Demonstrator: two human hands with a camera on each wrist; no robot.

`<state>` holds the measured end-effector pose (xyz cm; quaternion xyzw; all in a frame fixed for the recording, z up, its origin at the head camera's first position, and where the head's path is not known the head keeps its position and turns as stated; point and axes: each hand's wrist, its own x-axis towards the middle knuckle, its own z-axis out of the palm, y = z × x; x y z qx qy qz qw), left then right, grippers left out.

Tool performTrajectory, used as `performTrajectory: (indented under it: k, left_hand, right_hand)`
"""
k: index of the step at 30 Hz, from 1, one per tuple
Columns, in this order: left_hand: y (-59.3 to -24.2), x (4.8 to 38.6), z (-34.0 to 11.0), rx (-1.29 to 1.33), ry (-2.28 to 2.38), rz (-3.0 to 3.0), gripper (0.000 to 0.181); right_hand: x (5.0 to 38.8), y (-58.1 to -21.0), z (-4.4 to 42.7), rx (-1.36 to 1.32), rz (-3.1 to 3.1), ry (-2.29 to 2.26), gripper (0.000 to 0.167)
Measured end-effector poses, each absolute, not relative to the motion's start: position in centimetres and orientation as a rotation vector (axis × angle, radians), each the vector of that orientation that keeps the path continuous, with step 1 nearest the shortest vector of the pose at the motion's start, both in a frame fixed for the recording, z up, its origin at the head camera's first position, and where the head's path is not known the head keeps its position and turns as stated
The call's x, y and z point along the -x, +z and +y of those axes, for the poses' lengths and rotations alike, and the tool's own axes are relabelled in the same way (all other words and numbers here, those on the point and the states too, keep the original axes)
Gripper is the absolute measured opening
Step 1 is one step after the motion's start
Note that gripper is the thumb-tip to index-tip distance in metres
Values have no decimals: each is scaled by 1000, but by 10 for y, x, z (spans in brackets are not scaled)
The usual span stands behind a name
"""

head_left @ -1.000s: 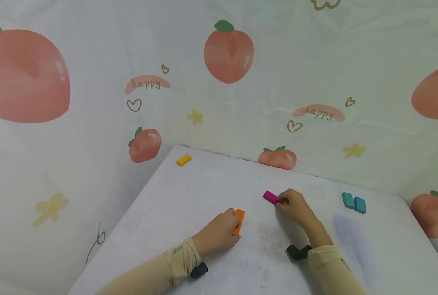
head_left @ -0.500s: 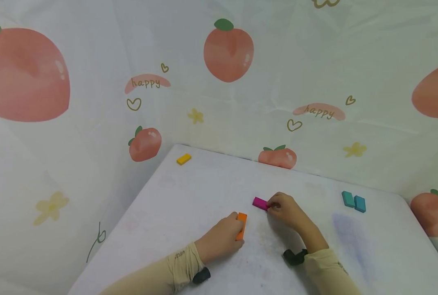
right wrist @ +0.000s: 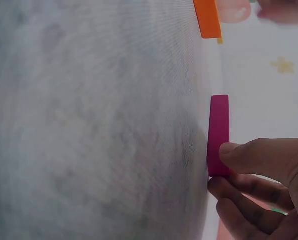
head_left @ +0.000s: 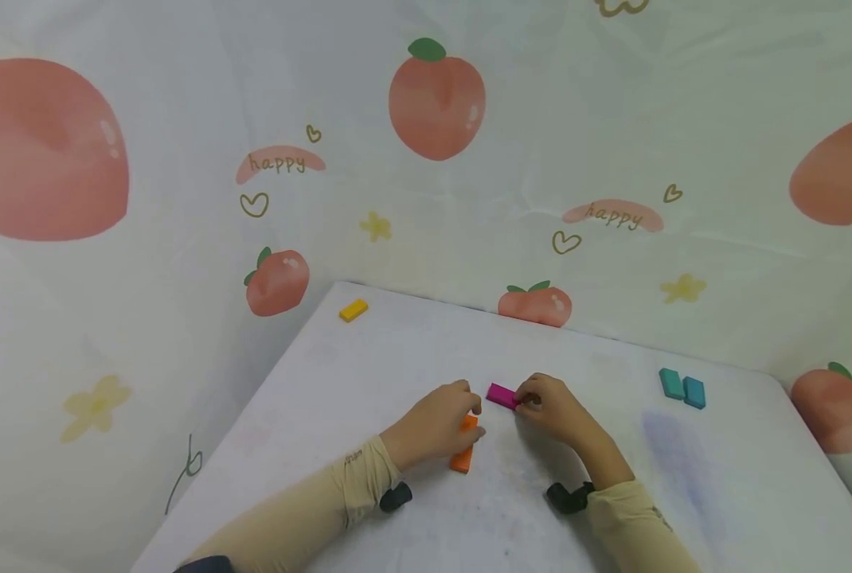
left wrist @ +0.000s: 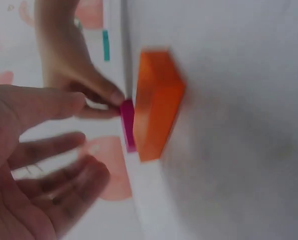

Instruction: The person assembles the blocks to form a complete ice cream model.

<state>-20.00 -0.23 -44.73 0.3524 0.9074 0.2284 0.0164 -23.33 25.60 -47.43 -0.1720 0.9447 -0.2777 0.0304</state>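
An orange block [head_left: 462,461] lies on the white table near its middle. My left hand [head_left: 431,423] hovers over it with thumb and fingers spread. The left wrist view shows a gap between those fingers and the orange block [left wrist: 159,112]. Just beyond, a magenta block [head_left: 500,395] rests on the table, its right end pinched by my right hand [head_left: 556,407]. In the right wrist view the thumb presses the side of the magenta block [right wrist: 219,122], with fingers at its near end.
A yellow block [head_left: 353,310] sits at the far left corner of the table [head_left: 397,350]. Toward the far right a teal block [head_left: 672,383] and a blue block [head_left: 694,392] lie side by side. A fruit-printed cloth [head_left: 526,159] hangs behind.
The left hand has let go of the orange block and risen off it. My right hand has brought the magenta block left and nearer, close to the orange one.
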Motion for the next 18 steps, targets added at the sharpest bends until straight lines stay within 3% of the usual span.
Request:
performTrajectory:
  k: [9, 18]
  left_hand:
    - [-451, 262, 18, -1183, 624, 2675, 25]
    - [-464, 282, 35, -1213, 542, 2653, 20]
  right_hand:
    - [234, -474, 257, 612, 2907, -894, 8]
    - [234, -472, 257, 629, 2922, -861, 9]
